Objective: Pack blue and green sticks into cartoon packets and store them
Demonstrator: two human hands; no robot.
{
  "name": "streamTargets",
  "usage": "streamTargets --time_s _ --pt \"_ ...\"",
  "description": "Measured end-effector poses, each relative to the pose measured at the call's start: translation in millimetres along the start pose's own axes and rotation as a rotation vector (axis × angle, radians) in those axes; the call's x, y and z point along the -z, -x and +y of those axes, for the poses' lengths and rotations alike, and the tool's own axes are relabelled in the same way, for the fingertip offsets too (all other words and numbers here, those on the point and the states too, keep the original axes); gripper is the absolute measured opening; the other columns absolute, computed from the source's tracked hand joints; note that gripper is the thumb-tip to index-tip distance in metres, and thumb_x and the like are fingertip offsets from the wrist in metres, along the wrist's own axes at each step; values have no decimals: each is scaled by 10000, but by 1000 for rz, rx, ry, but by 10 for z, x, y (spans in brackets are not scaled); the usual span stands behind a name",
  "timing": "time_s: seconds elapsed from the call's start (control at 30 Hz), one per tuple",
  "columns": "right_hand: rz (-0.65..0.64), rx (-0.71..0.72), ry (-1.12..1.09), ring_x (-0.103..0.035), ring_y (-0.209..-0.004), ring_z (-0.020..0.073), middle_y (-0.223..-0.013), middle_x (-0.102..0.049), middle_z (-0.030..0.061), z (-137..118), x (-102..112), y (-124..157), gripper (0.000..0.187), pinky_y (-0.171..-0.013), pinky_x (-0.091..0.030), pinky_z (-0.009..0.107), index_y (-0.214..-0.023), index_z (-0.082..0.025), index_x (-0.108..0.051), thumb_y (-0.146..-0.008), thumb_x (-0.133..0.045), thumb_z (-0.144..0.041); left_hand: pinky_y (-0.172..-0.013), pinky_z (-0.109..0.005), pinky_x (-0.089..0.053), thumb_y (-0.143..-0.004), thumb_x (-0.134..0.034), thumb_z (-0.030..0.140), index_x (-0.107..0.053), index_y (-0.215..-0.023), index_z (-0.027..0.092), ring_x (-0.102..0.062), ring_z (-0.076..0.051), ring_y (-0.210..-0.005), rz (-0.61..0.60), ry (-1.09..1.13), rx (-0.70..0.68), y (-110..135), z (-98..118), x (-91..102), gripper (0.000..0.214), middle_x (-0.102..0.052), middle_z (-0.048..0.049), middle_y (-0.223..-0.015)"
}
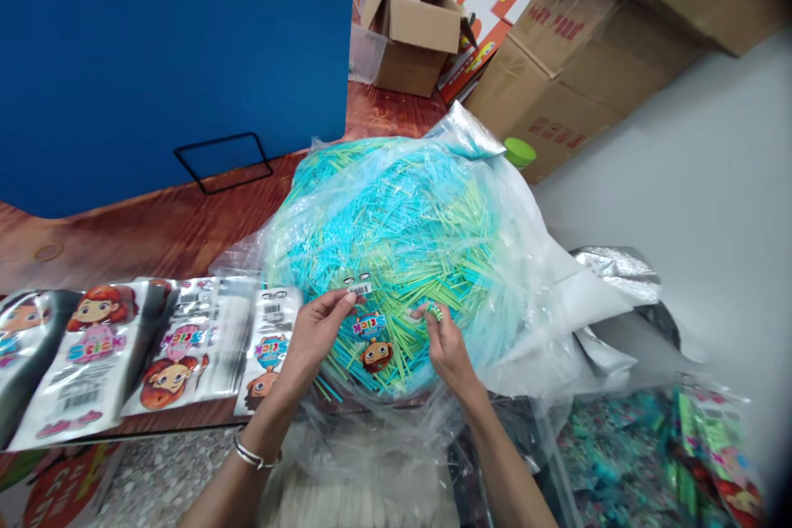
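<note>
My left hand (320,332) pinches the top of a clear printed pouch (373,327), which shows a barcode, the word "Stick" and a cartoon head. To its right, my right hand (446,344) is closed on a small bunch of thin green sticks (436,311), their ends facing me. Both hands are over a big clear plastic bag (516,297), spread wide and heaped with loose thin blue and green sticks (396,214). Whether the pouch has sticks inside, I cannot tell.
Stacks of printed pouches (92,346) line the table's left edge. A blue panel (173,58) stands behind. Cardboard boxes (557,58) and an opened box (421,25) are at the back. At lower right, a clear bin (619,454) holds filled pouches (721,445).
</note>
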State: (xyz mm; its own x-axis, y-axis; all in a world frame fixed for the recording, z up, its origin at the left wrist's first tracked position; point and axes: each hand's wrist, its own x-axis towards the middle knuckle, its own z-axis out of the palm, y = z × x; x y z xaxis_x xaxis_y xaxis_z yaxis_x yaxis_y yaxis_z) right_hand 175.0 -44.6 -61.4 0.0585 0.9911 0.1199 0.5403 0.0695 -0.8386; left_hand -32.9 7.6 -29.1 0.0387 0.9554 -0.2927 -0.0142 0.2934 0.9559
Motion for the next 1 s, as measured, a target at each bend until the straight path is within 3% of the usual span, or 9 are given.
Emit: streamTargets --time_s 0.23,0.43,0.67,0.8,0.87,1.0 --pt "-55 58 -116 -525 -1158 189 -1182 -590 101 -120 -13 73 184 -974 -415 400 -1041 -230 -473 -944 -322 -271 -762 -282 -467 -788 -570 378 -710 -878 184 -642 -193 -814 -127 -247 -154 10 7 -216 256 -726 -27 -850" --pt "-81 84 -100 -559 -1102 184 -1149 -602 103 -97 -40 110 180 -943 -439 373 -1019 -226 -488 -939 -328 -251 -800 -277 -468 -818 -538 351 -715 -877 221 -650 -186 -859 -215 -250 -213 63 50 -374 227 -727 -6 -900" --pt "-89 115 -8 -615 -928 182 -962 -636 83 -79 -37 119 175 -814 -487 327 -994 -217 -484 -933 -322 -243 -736 -329 -526 -772 -585 374 -677 -1032 184 -676 -203 -790 -386 -32 10 -58 39 -334 335 -733 -51 -870" --pt "-122 105 12 -627 -892 177 -950 -646 73 -83 -71 146 177 -789 -492 312 -1007 -217 -478 -932 -319 -241 -700 -327 -530 -747 -591 390 -724 -750 187 -675 -193 -687 -486 -3 59 -120 84 -300 243 -727 -38 -721" --pt "-128 98 9 -629 -886 178 -948 -648 71 -86 -88 156 182 -788 -492 312 -1008 -220 -480 -931 -316 -236 -663 -304 -519 -743 -589 393 -715 -666 194 -663 -185 -647 -472 -24 43 -121 83 -296 248 -714 -30 -660" --pt "-129 101 -29 -626 -911 175 -981 -647 71 -106 -120 165 183 -806 -486 313 -1013 -226 -480 -934 -314 -227 -582 -254 -461 -734 -600 395 -716 -672 196 -612 -157 -589 -315 -136 -25 -91 13 -317 238 -690 -3 -623"
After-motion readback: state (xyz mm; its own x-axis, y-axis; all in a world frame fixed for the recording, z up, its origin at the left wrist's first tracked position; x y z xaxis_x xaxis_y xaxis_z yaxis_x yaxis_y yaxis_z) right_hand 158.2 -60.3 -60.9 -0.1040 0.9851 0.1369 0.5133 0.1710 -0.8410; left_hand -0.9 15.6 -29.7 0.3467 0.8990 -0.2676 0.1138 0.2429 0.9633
